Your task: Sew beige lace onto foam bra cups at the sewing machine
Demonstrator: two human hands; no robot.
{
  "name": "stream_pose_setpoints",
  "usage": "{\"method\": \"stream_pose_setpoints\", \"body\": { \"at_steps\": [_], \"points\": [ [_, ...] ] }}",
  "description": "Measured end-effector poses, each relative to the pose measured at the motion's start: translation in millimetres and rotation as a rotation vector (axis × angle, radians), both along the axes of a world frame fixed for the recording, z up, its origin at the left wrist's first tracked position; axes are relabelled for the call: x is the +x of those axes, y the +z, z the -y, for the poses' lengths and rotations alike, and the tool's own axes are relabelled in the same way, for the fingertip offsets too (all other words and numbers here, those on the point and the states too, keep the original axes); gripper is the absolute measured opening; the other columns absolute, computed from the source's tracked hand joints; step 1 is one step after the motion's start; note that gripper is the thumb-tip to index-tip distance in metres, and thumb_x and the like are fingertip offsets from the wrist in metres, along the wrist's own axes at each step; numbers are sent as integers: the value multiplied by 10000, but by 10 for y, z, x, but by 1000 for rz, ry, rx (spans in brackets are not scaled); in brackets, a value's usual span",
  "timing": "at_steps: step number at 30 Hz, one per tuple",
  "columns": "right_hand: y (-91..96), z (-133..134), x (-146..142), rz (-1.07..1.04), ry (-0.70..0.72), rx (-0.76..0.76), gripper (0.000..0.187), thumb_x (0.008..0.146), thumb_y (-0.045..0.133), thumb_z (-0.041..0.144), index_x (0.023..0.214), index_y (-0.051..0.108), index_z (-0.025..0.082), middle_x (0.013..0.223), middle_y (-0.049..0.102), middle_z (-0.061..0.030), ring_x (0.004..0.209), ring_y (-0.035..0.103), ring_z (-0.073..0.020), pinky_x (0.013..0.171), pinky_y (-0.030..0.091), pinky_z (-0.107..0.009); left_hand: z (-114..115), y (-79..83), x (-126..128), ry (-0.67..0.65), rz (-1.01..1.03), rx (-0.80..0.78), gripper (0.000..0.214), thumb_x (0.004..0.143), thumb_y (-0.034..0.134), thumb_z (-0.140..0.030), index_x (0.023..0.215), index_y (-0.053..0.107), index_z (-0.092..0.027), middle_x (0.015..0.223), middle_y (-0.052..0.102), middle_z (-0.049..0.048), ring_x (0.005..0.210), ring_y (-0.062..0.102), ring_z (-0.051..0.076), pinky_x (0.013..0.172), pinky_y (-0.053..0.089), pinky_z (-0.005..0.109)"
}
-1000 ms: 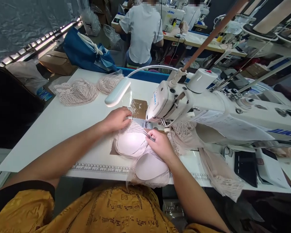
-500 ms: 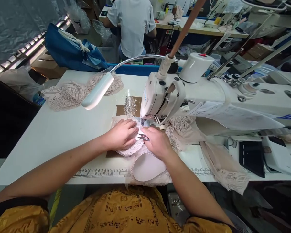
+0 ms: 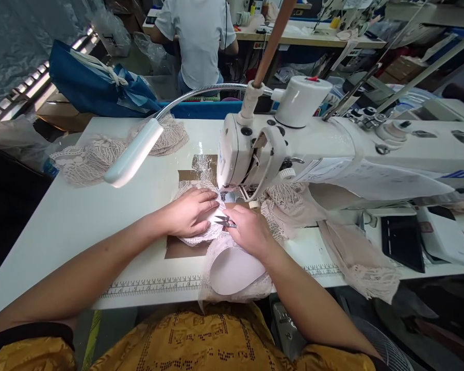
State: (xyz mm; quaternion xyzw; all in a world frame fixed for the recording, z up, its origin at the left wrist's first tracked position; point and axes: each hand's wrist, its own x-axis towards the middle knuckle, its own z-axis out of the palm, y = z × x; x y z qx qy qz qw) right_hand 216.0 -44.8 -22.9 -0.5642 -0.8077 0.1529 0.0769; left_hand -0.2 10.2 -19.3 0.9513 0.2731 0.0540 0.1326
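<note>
Regarding the bra [image 3: 237, 272]: lies on the worktop [image 3: 100, 221], in front of and just left of the head of the sewing machine [image 3: 235, 149]. Shows pale pink to whitish lace with a netted, openwork pattern and a scalloped edging along the far cup. Carries two padded cups. Presents the near cup with a smooth, matte, pale lilac face turned up, rounded and without visible marks, bordered by soft, loosely crumpled lace. Reaches the front edge of the worktop at the near side. Looks brightly lit, almost white, around the far cup; mostly covered there by a hand. Overlaps a piece of brown cardboard [image 3: 185, 250] at the far cup and crosses the printed ruler [image 3: 154, 285] at the near one.

Regarding the left hand [image 3: 193, 211]: rests palm down on the far cup, fingers extended and lying flat on the fabric.

Regarding the right hand [image 3: 249, 226]: grips small metal scissors [image 3: 225, 222], blades parted and pointing left across the far cup.

Also noted on the worktop: similar lace pieces [image 3: 88, 159] at the far left, partly behind the lamp [image 3: 135, 152].
</note>
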Motion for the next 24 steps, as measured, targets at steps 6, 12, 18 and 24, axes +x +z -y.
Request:
{"method": "stream_pose_setpoints", "body": {
  "at_steps": [6,12,18,24],
  "points": [
    [1,16,18,-142,78,-18,119,829,570,190,759,666,173,754,601,-17,698,522,-137,603,314,-247,10,21,-37,-76,71,-59,488,860,551,-313,1296,592,-97,1389,533,178,1257,507,329,1082,412,487],
    [27,55,32,-246,266,-99,174,770,595,155,601,552,173,621,526,25,607,460,-106,569,284,-232,82,9,-26,63,200,-37,426,962,464,-393,1228,627,-102,1279,611,176,1175,580,292,1002,494,442],
    [-7,34,56,-217,233,-73,168,777,572,181,609,575,182,623,561,8,597,484,-123,561,317,-237,168,-66,67,38,161,64,509,920,510,-442,1215,630,-44,1292,601,220,1180,559,346,1014,470,496],
    [-8,-16,3,-40,9,-7,487,831,486,165,1299,599,235,1191,691,-43,934,643,-209,746,452,-282,178,-108,76,35,150,79,516,918,503,-444,1232,619,-52,1302,599,217,1166,568,337,999,476,489]
  ]
}}
